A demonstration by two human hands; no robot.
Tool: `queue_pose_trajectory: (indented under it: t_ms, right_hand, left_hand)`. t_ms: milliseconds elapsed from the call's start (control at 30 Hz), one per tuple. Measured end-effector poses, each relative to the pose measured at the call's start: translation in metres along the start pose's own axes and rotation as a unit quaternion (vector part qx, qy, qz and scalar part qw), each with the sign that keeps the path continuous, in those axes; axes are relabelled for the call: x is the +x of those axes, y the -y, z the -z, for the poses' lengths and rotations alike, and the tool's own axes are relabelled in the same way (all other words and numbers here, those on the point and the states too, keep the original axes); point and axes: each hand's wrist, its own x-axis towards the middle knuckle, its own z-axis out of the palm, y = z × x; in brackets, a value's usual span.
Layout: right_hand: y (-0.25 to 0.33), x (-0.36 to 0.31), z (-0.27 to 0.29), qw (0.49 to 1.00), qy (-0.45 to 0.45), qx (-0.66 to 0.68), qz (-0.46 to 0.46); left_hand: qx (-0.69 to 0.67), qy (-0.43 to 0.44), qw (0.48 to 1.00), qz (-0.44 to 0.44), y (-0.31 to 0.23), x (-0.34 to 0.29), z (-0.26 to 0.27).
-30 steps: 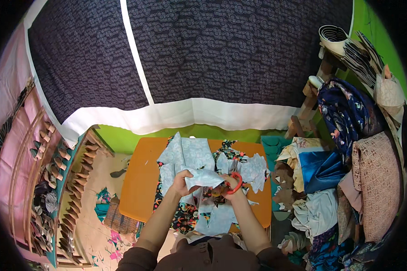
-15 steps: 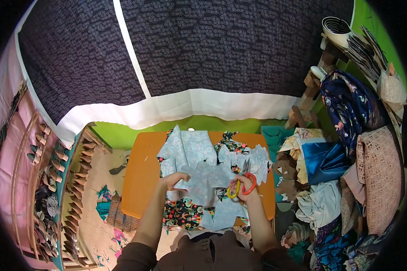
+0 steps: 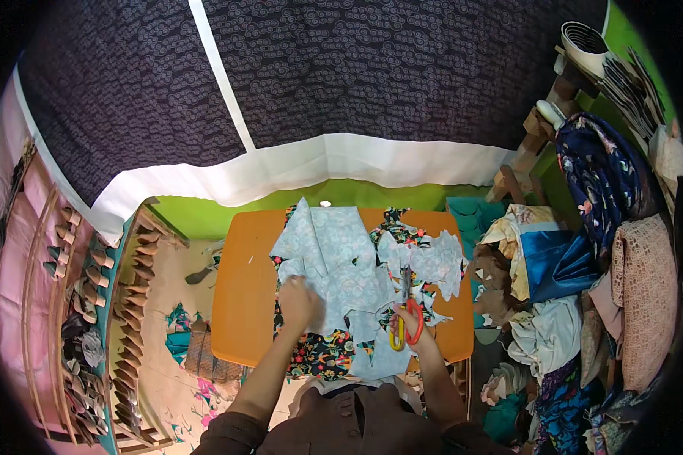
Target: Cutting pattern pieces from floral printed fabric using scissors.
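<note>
Pale fabric [image 3: 338,243]: spread over the tabletop [image 3: 239,303], between the two hands' fingers and beyond them.
Left hand [image 3: 300,305]: blurred over the fabric's left side; whether its fingers are apart or together cannot be told.
Right hand [image 3: 426,334]: fingers clamped on scissors [image 3: 413,305] with red and yellow handles, blades pointing away.
Bold print: black floral cloth [image 3: 311,356], nearer the wearer than the left fingers.

Metal scissor blades [image 3: 406,282], smooth plastic handles [image 3: 420,318], matt cloth pieces [image 3: 341,235], smooth orange tabletop [image 3: 243,303], glossy blue fabric [image 3: 558,267]
</note>
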Motion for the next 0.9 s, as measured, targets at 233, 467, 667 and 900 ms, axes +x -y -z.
queue_pose_trajectory:
  t_ms: [233, 467, 667, 900]
  right_hand:
    - [-0.006, -0.020, 0.004, 0.998, 0.010, -0.057, -0.022]
    - [-0.008, -0.047, 0.023, 0.958, 0.171, -0.197, -0.123]
    - [-0.020, -0.050, 0.019, 0.916, 0.207, -0.320, -0.123]
    - [-0.034, -0.033, 0.018, 0.909, 0.269, -0.293, -0.127]
  left_hand:
    - [-0.041, 0.183, 0.973, -0.137, -0.045, -0.037, -0.012]
    - [-0.050, 0.150, 0.977, -0.142, -0.044, -0.050, -0.026]
    - [-0.094, 0.128, 0.978, -0.136, -0.054, -0.059, -0.017]
    - [-0.110, 0.066, 0.985, -0.119, -0.064, -0.080, 0.004]
